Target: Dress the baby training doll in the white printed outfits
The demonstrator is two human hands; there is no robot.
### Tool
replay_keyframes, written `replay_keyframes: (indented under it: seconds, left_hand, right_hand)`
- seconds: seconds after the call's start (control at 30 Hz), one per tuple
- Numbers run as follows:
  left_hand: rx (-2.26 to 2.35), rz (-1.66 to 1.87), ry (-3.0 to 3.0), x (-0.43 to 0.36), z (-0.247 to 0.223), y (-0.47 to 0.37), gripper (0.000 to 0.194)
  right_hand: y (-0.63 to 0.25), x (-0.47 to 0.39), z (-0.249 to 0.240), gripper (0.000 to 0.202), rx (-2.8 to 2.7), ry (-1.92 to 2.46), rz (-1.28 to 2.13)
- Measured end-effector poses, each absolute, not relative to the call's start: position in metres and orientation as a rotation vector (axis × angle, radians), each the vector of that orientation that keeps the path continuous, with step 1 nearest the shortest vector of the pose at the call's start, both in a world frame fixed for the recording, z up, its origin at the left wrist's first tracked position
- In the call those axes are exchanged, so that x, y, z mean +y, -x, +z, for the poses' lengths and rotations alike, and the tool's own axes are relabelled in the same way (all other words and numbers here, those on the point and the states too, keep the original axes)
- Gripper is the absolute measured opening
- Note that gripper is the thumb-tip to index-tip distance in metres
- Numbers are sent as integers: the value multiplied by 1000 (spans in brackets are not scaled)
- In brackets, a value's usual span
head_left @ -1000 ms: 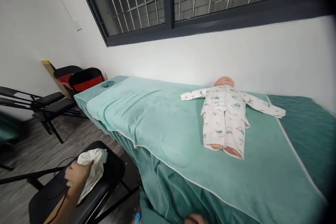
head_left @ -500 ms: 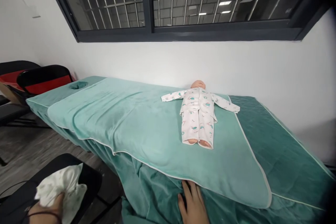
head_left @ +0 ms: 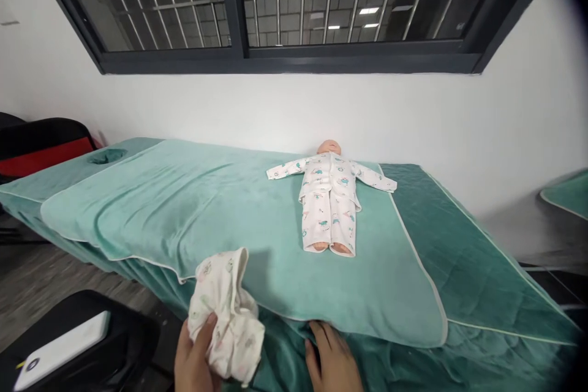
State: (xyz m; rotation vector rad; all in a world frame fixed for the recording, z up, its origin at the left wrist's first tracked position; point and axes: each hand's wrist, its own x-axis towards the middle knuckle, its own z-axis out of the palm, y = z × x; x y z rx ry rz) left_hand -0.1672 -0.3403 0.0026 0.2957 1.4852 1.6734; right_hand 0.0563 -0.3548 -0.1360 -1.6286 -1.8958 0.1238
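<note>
My left hand [head_left: 197, 349] grips a bunched white cloth [head_left: 225, 312] printed with small pale figures, holding it up over the front edge of the bed. My right hand [head_left: 334, 358] rests at that edge with fingers stretched out and nothing held; its fingertips touch the rim of the light green blanket [head_left: 257, 208]. On the blanket a baby doll [head_left: 329, 147] lies face up, its head toward the wall. It wears a white printed long-sleeved top [head_left: 329, 173] and matching trousers [head_left: 329, 220]. Both sleeves spread outward, and the feet barely show at the trouser hems.
A black chair [head_left: 133, 331] stands at the lower left with a white, phone-like device [head_left: 64, 349] on its seat. The bed's darker green cover [head_left: 441, 226] shows at right. Behind are a white wall [head_left: 206, 107] and a barred window. A red-and-black chair [head_left: 46, 141] stands far left.
My left hand has lifted the white cloth off the black chair and brought it right to the bed edge, uncovering the white device. My right hand stays at the bed edge. The view has shifted right.
</note>
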Motion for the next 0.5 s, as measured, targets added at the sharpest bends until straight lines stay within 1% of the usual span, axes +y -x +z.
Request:
replay_keyframes:
  seconds: [0.13, 0.2, 0.23, 0.27, 0.3, 0.37, 0.4, 0.43, 0.47, 0.5]
  left_hand:
    - [1340, 1631, -283, -323, 25, 115, 66]
    - [1246, 1582, -315, -318, 35, 96, 73]
    - [1208, 1550, -330, -316, 39, 88, 75]
    - [1177, 1518, -348, -314, 44, 80, 77]
    - [1149, 1482, -372, -311, 48, 71, 77]
    - [1088, 1401, -438, -306, 58, 53, 75]
    - [1055, 1350, -477, -301, 63, 44, 73]
    - [1019, 1295, -515, -296, 69, 35, 71]
    - [981, 1239, -550, -290, 75, 27, 69]
    - [934, 1181, -583, -284, 80, 19, 66]
  right_hand:
    - [-68, -367, -124, 32, -1716, 1482, 367]
    - [-77, -368, -107, 30, -1546, 1449, 499]
    - [-81, -366, -94, 32, -1460, 1423, 570]
    - [-85, -362, -78, 41, -1387, 1375, 641]
    - [-88, -355, -61, 55, -1350, 1276, 715]
    - [-92, -337, -23, 96, -1374, 1034, 843]
    - [-93, -326, -5, 108, -1380, 997, 914]
    - [-95, -316, 11, 112, -1375, 993, 928]
    - [-97, -305, 25, 110, -1358, 1040, 917]
    - [-100, -296, 37, 102, -1307, 1093, 876]
